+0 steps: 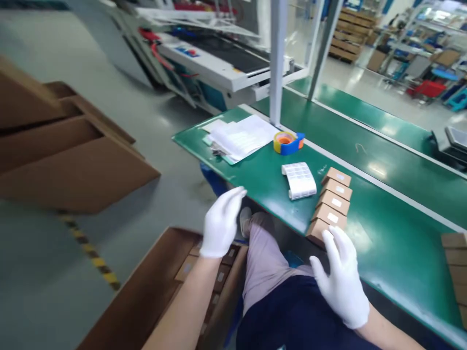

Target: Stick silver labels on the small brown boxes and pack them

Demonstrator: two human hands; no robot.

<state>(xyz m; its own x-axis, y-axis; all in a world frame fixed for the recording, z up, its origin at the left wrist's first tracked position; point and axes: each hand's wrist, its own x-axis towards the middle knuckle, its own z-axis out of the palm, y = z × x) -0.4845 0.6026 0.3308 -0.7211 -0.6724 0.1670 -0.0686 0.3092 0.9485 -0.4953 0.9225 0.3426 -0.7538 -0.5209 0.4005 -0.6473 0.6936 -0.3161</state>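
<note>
My left hand (221, 221), in a white glove, hangs in the air beside the table edge with its fingers stretched out and nothing in it. Below it stands a large open carton (156, 257) with several small brown boxes (187, 267) inside. My right hand (341, 274), gloved in white too, is open, its fingertips close to the nearest of a row of small brown boxes (332, 201) with white labels. Whether the fingertips touch that box I cannot tell. A curled sheet of labels (299, 180) lies left of the row on the green table (394, 233).
A tape dispenser (288, 143) and a clipboard with papers (242, 138) lie farther back. More brown boxes (456, 262) line the right edge. Large cartons (73, 155) stand at left. A metal post (276, 63) rises behind the table, near a conveyor machine (219, 58).
</note>
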